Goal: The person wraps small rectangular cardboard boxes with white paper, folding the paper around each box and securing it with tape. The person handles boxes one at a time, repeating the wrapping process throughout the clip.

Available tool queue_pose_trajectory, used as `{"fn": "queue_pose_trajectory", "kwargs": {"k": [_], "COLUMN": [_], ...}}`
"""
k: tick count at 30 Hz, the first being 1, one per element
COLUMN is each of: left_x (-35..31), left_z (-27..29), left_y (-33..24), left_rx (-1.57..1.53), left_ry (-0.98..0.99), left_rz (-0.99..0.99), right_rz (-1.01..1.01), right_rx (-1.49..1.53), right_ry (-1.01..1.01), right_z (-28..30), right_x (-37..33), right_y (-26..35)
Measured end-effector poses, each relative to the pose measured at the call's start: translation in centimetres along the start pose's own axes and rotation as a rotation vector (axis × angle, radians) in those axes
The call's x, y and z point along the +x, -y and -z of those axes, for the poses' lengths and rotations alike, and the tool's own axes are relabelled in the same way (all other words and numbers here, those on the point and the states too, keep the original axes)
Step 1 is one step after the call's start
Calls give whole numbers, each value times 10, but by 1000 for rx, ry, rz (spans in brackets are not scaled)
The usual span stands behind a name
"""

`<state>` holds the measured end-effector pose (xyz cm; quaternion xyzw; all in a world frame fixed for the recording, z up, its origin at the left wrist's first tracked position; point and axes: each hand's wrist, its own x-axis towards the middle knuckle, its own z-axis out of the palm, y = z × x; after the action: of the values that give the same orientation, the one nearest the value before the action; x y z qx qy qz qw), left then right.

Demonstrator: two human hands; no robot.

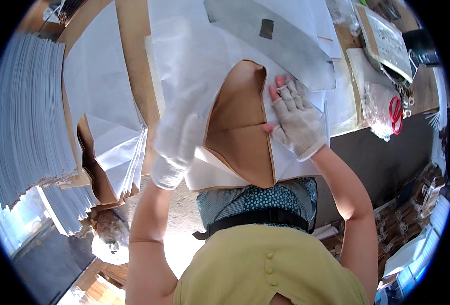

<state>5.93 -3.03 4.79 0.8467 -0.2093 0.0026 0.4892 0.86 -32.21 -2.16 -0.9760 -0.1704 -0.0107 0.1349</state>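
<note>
The two hands were apart, one on each side of a paper bag that gaped near the front edge of the work table, its brown inside showing and its white outside lying over more white paper. The right hand, in a pale knitted glove with bare fingertips, lay flat and spread on the white paper just beside the bag's opening, its thumb at the brown edge. The left hand, also in a white glove, was on the other side and badly blurred — whether its fingers gripped anything could not be told. Beyond the right hand, a grey sheet with a small dark patch lay slantwise across the paper. To the left stood a thick stack of white sheets, and between it and the left hand lay a white bundle with a brown flap open at its near end. At the table's right side, red scissor handles showed beside a crumpled clear plastic bag.
</note>
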Motion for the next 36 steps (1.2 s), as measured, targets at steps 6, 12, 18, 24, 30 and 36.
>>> {"fn": "queue_pose_trajectory", "kwargs": {"k": [6, 12, 18, 24, 30, 36], "left_x": [-37, -18, -12, -30, -36, -30], "left_z": [-11, 11, 18, -7, -32, -41], "left_y": [66, 100, 94, 85, 81, 72], "left_rx": [-221, -682, -753, -381, -26, 412], "left_ry": [-16, 148, 168, 20, -143, -61], "left_rz": [278, 469, 523, 223, 112, -24], "right_rz": [112, 291, -94, -149, 355, 200], "right_rx": [-35, 25, 800, 634, 285, 27], "right_ry": [-73, -237, 197, 336, 70, -179], "right_z": [-19, -41, -91, -71, 20, 6], "right_x": [50, 67, 74, 75, 73, 8], "right_y": [-8, 42, 109, 115, 83, 18]}}
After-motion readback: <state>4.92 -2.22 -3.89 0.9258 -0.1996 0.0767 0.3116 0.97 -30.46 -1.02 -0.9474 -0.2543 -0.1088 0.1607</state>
